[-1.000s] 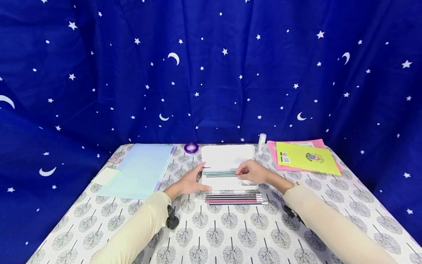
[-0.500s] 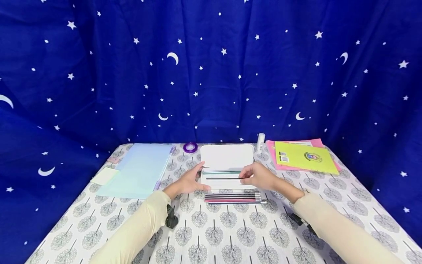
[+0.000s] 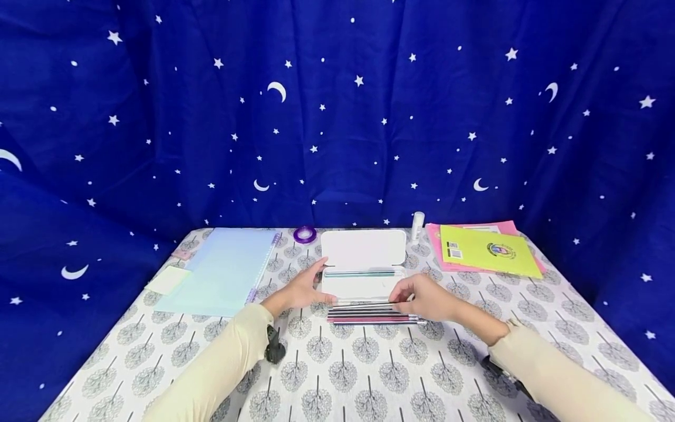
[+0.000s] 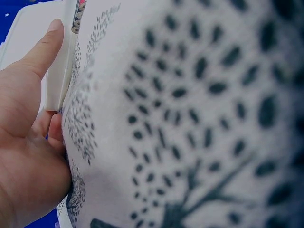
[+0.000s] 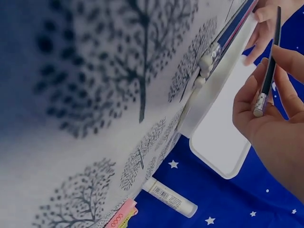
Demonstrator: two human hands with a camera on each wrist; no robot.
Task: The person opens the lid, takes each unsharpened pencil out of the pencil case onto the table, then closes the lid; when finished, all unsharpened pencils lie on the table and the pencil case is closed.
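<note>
A white pencil case (image 3: 358,287) lies with its lid (image 3: 364,247) folded back. Several dark and greenish pencils (image 3: 364,274) rest along the back of its tray. My left hand (image 3: 300,292) holds the case's left end, thumb along the front edge and fingers at the side. Between thumb and fingers, my right hand (image 3: 425,299) pinches a dark pencil (image 5: 269,78) with a metal band and pale eraser. In the head view this pencil is over the case's front edge, close above a row of black, pink and blue pencils (image 3: 369,320) on the table.
Left of the case lie a light-blue spiral notebook (image 3: 218,272) and a pale sticky-note pad (image 3: 169,281). Behind are a purple tape roll (image 3: 304,235) and a white glue stick (image 3: 418,227). A yellow-green book (image 3: 490,252) on pink ones lies right.
My right hand has lifted the dark pencil out of the tray and brought it toward me, over the front edge to the pencil row. My left hand stays on the case.
</note>
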